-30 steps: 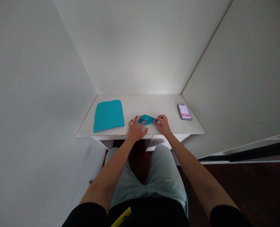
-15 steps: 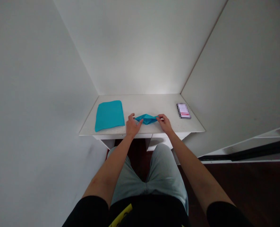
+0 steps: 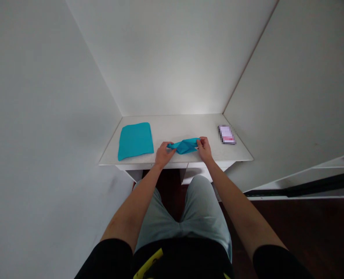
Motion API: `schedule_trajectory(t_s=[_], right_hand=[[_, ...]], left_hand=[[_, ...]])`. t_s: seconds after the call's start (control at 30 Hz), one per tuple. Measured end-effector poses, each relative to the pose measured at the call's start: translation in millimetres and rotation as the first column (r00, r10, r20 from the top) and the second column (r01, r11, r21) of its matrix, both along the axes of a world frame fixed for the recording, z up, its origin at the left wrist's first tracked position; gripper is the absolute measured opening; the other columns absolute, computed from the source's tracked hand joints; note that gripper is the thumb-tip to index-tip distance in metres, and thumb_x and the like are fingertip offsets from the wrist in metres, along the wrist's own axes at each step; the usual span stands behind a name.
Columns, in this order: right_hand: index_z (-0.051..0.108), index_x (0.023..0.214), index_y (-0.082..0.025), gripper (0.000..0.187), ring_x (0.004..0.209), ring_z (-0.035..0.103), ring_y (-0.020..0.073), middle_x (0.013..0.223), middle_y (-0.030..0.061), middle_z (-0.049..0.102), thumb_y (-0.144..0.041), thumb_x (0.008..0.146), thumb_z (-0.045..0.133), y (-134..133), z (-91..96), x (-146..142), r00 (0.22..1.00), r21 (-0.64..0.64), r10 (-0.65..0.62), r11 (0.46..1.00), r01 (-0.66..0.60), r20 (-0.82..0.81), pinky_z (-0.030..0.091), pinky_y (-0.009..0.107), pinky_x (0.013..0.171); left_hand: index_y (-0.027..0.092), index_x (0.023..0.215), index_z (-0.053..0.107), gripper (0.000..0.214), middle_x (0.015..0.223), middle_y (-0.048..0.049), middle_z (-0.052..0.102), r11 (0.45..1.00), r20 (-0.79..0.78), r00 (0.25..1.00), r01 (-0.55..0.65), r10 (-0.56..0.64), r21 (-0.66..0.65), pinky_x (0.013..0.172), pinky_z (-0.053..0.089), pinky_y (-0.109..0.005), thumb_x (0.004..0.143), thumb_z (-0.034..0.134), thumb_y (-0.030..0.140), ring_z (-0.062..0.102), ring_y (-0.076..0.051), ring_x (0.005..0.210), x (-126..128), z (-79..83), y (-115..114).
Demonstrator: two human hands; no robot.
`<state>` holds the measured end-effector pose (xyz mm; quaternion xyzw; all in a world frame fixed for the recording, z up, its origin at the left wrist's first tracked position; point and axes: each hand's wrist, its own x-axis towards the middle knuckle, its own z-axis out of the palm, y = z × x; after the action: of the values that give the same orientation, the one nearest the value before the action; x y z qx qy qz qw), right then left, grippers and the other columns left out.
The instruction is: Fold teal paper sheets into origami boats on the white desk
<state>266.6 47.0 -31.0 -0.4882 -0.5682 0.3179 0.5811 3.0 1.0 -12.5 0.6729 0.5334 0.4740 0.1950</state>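
Between my hands is a folded piece of blue paper, held just above the desk's front part. Its middle bulges in creased facets and its ends taper towards each side. My left hand pinches the left end between thumb and fingers. At the other end, my right hand grips the paper with its fingers closed. A flat stack of square blue sheets lies on the desk to the left of my left hand.
The white desk stands against walls at the back and both sides. A phone with a blurred, lit screen lies near the right edge. Below the desk's front is a white drawer, close above my knees.
The paper has changed shape: its right part is spread wider, with a flap showing near my right hand. My right hand has moved slightly up and right. My left hand's fingers have closed in.
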Motion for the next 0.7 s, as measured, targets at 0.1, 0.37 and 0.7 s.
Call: schedule_trajectory(t_s=[0.1, 0.37, 0.7], right_hand=[[0.054, 0.107, -0.028, 0.038, 0.082, 0.058, 0.0189, 0.09, -0.0015, 0.06, -0.063, 0.096, 0.062, 0.7, -0.8, 0.0, 1.0, -0.008, -0.009, 1.0, 0.009, 0.002, 0.05, 0.032, 0.071], [0.053, 0.11, -0.029, 0.035, 0.076, 0.055, 0.0174, 0.084, -0.0039, 0.055, -0.061, 0.099, 0.058, 0.4, -1.6, 1.2, 0.998, 0.01, -0.056, 0.998, 0.056, 0.02, 0.047, 0.031, 0.072], [0.047, 0.112, -0.03, 0.044, 0.064, 0.056, 0.0165, 0.078, -0.0063, 0.055, -0.07, 0.096, 0.058, -1.5, 1.0, 1.2, 0.999, -0.076, -0.028, 0.997, 0.027, -0.015, 0.048, 0.028, 0.057]], left_hand=[[0.022, 0.101, 0.072, 0.014, 0.098, -0.0034, 0.075, 0.996, 0.134, 0.99, -0.02, 0.031, -0.082, 0.09, 0.053, -0.032, 0.098, 0.071, 0.036, 0.07, -0.02, 0.094, -1.4, -0.2, 3.8], [0.023, 0.081, 0.066, 0.031, 0.073, 0.0003, 0.069, 0.967, 0.273, 0.959, -0.009, 0.081, -0.256, 0.071, 0.047, -0.028, 0.102, 0.064, 0.045, 0.069, -0.018, 0.071, -1.9, 9.5, 7.8], [0.019, 0.095, 0.071, 0.021, 0.091, -0.0057, 0.079, 0.937, 0.355, 0.927, 0.008, 0.125, -0.35, 0.078, 0.057, -0.033, 0.101, 0.07, 0.04, 0.076, -0.02, 0.073, -7.7, 8.5, 20.1]])
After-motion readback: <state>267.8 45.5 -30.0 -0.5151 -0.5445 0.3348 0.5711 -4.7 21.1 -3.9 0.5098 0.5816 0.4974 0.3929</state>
